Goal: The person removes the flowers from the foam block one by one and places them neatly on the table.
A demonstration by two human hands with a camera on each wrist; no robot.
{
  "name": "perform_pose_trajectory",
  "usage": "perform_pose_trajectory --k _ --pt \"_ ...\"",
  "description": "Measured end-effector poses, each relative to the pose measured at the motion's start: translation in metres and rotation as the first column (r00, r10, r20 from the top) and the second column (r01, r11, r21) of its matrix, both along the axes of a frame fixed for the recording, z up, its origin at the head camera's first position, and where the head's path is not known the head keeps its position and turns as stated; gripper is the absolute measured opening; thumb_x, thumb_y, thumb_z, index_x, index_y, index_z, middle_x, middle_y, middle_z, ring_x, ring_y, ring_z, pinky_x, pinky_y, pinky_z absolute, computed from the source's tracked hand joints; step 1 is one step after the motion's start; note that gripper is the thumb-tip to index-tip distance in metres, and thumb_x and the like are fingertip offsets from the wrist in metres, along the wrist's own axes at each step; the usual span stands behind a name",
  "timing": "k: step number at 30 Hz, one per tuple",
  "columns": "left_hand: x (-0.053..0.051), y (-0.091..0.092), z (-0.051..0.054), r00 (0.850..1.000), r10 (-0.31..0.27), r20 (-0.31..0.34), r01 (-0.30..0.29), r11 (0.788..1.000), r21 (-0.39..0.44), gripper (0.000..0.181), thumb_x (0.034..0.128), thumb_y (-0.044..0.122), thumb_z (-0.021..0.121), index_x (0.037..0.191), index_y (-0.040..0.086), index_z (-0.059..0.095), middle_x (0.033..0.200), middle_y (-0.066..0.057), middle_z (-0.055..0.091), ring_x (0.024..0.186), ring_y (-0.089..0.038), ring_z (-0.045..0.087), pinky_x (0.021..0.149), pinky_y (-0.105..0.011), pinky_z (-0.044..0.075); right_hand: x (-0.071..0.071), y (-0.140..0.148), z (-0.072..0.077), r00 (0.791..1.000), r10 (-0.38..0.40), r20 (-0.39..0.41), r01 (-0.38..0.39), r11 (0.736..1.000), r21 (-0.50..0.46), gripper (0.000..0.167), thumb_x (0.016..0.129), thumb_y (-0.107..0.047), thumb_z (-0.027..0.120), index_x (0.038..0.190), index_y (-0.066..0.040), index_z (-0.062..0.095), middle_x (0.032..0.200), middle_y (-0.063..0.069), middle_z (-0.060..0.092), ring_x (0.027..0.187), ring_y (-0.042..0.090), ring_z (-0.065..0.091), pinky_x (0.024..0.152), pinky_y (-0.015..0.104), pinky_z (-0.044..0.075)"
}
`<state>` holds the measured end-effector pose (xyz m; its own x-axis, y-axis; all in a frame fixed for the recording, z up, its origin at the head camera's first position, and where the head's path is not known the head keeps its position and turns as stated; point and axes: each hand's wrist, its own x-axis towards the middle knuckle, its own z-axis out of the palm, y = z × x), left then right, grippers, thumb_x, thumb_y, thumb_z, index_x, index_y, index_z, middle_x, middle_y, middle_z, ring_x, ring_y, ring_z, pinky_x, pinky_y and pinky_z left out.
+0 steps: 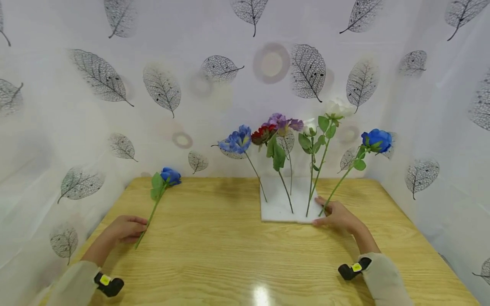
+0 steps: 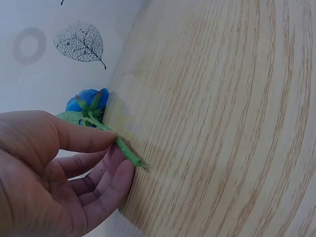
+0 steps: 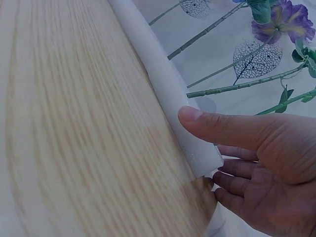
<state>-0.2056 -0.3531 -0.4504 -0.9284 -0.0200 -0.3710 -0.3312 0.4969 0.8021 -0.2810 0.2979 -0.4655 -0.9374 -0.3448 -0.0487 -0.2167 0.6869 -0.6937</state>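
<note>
My left hand pinches the green stem of a blue flower between thumb and fingers at the table's left; in the left wrist view, the stem's cut end pokes out past the fingertips of the hand. A white foam board lies at the right with several flowers standing in it: blue, red, purple and white ones, and a blue rose leaning right. At the board's right front corner is my right hand; in the right wrist view its thumb touches the foam edge, fingers around the corner.
The wooden table extends in front of both hands. A pale curtain with a leaf print hangs behind it and along both sides. Black wrist cameras sit on both sleeves.
</note>
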Motion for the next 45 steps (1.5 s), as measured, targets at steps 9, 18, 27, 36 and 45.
perform_pose_trajectory --k 9,18,27,36,45 --pt "-0.003 0.002 0.000 0.999 0.037 0.009 -0.037 0.999 -0.007 0.035 0.0971 0.006 0.062 0.124 -0.016 0.059 0.093 -0.002 0.069 0.080 -0.011 0.064 0.071 -0.031 0.061 -0.005 0.001 -0.001 1.000 0.011 -0.016 -0.011 1.000 -0.010 0.092 0.080 -0.027 0.088 0.152 0.005 0.039 0.157 0.028 0.034 0.136 0.036 0.041 0.097 0.033 0.043" --pt "-0.004 0.003 0.001 0.998 0.051 0.033 -0.050 0.998 -0.033 0.036 0.0987 0.009 0.060 0.125 -0.015 0.058 0.095 -0.005 0.068 0.083 -0.014 0.064 0.072 -0.031 0.060 -0.007 0.000 -0.001 1.000 0.026 0.007 -0.026 0.998 -0.052 0.093 0.081 -0.023 0.088 0.152 0.007 0.036 0.157 0.031 0.031 0.149 0.053 0.021 0.116 0.067 0.031" --pt "-0.006 0.002 0.005 0.998 0.034 0.049 -0.032 0.999 -0.030 0.043 0.1011 0.014 0.059 0.131 -0.017 0.054 0.100 -0.009 0.067 0.089 -0.015 0.065 0.077 -0.034 0.061 -0.007 -0.001 0.000 1.000 0.021 0.008 -0.020 0.999 -0.047 0.093 0.081 -0.024 0.088 0.152 0.007 0.036 0.157 0.031 0.031 0.149 0.053 0.022 0.117 0.066 0.031" --pt "-0.009 0.000 0.009 1.000 0.006 0.025 -0.004 0.998 -0.061 0.052 0.1016 0.018 0.058 0.136 -0.020 0.046 0.114 -0.021 0.067 0.096 -0.019 0.067 0.081 -0.036 0.061 -0.006 0.000 0.000 1.000 0.019 0.004 -0.019 0.999 -0.042 0.094 0.082 -0.027 0.088 0.152 0.007 0.036 0.158 0.030 0.031 0.149 0.052 0.022 0.117 0.063 0.033" --pt "-0.016 0.025 0.028 0.991 0.054 -0.121 -0.067 0.992 -0.106 0.062 0.1048 0.025 0.052 0.149 -0.015 0.034 0.145 -0.040 0.042 0.129 -0.053 0.049 0.098 -0.050 0.055 -0.005 0.003 -0.006 1.000 0.001 -0.008 -0.001 1.000 -0.007 0.094 0.080 -0.029 0.089 0.152 0.005 0.039 0.157 0.027 0.034 0.127 0.030 0.042 0.090 0.023 0.039"
